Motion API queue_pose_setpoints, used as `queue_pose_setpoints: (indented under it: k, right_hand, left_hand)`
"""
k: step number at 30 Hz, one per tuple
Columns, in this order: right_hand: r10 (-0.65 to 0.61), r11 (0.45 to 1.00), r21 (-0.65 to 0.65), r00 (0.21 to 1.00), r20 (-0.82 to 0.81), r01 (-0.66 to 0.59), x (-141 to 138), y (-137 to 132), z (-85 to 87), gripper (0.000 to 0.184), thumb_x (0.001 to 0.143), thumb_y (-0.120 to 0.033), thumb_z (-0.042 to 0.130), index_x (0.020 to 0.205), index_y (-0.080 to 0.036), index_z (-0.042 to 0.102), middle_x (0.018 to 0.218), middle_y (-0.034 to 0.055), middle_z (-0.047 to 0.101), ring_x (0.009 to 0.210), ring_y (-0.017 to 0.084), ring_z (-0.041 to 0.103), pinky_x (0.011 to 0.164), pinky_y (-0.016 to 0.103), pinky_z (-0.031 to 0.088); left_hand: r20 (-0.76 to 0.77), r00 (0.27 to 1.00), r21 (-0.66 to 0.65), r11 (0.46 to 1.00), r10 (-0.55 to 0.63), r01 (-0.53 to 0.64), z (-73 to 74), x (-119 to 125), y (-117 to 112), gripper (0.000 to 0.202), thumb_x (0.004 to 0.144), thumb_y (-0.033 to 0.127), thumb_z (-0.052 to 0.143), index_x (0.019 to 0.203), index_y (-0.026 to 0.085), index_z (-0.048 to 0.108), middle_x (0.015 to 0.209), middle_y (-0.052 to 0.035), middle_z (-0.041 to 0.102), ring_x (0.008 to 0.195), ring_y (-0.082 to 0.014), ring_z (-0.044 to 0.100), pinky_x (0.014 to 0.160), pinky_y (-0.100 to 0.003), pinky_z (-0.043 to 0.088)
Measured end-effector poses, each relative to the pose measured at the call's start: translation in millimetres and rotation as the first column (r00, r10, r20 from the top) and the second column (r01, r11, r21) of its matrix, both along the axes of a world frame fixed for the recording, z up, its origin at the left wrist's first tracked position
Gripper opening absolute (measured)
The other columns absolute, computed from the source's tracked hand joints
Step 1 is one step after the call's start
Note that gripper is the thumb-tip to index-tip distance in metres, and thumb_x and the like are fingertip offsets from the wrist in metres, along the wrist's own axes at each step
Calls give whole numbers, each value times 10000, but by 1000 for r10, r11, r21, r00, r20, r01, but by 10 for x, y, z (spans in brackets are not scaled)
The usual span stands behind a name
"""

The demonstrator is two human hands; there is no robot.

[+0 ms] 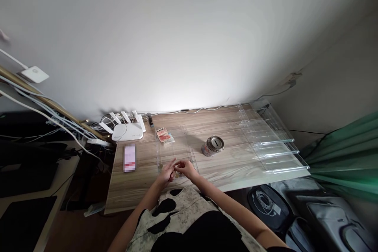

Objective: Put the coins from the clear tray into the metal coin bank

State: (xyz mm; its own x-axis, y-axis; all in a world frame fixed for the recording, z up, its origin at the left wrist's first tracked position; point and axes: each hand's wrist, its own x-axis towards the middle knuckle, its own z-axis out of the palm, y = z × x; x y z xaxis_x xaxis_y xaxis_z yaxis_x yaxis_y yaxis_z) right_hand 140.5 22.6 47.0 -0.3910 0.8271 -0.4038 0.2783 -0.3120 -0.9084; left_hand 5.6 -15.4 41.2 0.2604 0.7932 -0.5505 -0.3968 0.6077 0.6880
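Observation:
My left hand (167, 173) is over the near edge of a clear plastic tray (173, 153), its fingers curled and one finger stretched forward. Touching it, my right hand (186, 169) pinches with thumb and fingertips. Whatever the two hands hold is too small to make out. Several coins (160, 166) lie in the tray around and beneath the hands. Towards the tray's back left are a few banknotes (164, 135), reddish and bluish. Right of the tray, a round tin money box (212, 146) stands upright with a dark slot in its lid.
A white router (128, 131) with raised antennas stands at the back left, beside a small dark bottle (150, 120). A phone (129, 158) with a blurred screen lies at the left. Stacked clear trays (274, 141) occupy the right end. Cables run along the wall.

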Motion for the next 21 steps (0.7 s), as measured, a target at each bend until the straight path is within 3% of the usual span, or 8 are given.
queue_pose_setpoints:
  k: [3, 5, 7, 9, 11, 14, 17, 21]
  right_hand:
    - [-22, 997, 75, 998, 66, 17, 105, 65, 103, 210, 645, -349, 687, 734, -163, 725, 613, 25, 672, 548, 139, 572, 533, 241, 444]
    - [-145, 962, 252, 976, 161, 101, 276, 164, 231, 192, 705, -329, 623, 734, -169, 725, 700, 51, 702, 614, 157, 600, 595, 260, 469]
    - [-354, 851, 492, 893, 278, 184, 550, 313, 373, 238, 772, -305, 533, 823, -182, 730, 795, 65, 712, 672, 167, 606, 646, 273, 472]
    - [-549, 710, 682, 744, 380, 176, 894, 487, 489, 265, 803, -295, 499, 899, -194, 725, 900, 75, 704, 775, 182, 606, 701, 280, 461]
    - [-661, 651, 746, 589, 465, 141, 1228, 646, 552, 255, 805, -254, 496, 899, -185, 723, 922, 86, 696, 856, 200, 590, 717, 281, 438]
    - [-643, 719, 690, 460, 612, 87, 1555, 792, 560, 232, 794, -191, 508, 870, -178, 727, 867, 84, 691, 877, 209, 569, 668, 272, 402]
    - [-600, 773, 629, 414, 685, 80, 1614, 836, 557, 212, 785, -189, 535, 861, -197, 734, 863, 75, 691, 892, 212, 569, 631, 263, 392]
    - [-657, 702, 708, 449, 605, 73, 1373, 765, 609, 289, 804, -217, 520, 1020, -212, 712, 1013, 77, 688, 967, 222, 565, 696, 274, 432]
  left_hand:
    - [13, 1000, -9, 1000, 22, -22, -16, 28, 4, 645, 809, 450, 599, 1365, 189, 401, 447, 120, 362, 322, -45, 235, 374, -195, 107]
    - [9, 997, -16, 997, 78, -78, -25, 23, 21, 519, 807, 459, 589, 1227, 162, 520, 472, 95, 419, 336, -49, 289, 368, -194, 156]
    - [13, 991, -34, 991, 130, -130, -34, -11, 38, 391, 808, 447, 581, 1030, 127, 604, 508, 60, 480, 354, -50, 338, 369, -197, 218]
    - [39, 985, -79, 983, 168, -165, -39, -62, 46, 296, 823, 391, 562, 893, 110, 621, 551, 21, 538, 375, -53, 391, 384, -196, 285]
    - [84, 976, -135, 972, 203, -191, -35, -107, 45, 230, 843, 304, 526, 887, 101, 625, 655, -32, 619, 446, -70, 495, 448, -198, 386]
    - [171, 960, -175, 966, 221, -191, -16, -141, 37, 230, 849, 207, 478, 982, 92, 626, 936, -124, 685, 726, -136, 654, 686, -252, 513]
    - [235, 953, -150, 976, 192, -160, -9, -148, 28, 264, 830, 179, 496, 1048, 91, 619, 1110, -162, 654, 982, -202, 650, 877, -319, 494]
    - [228, 961, -84, 986, 158, -143, -18, -145, 8, 306, 795, 151, 570, 1098, 123, 604, 1146, -153, 649, 1084, -224, 616, 941, -344, 464]
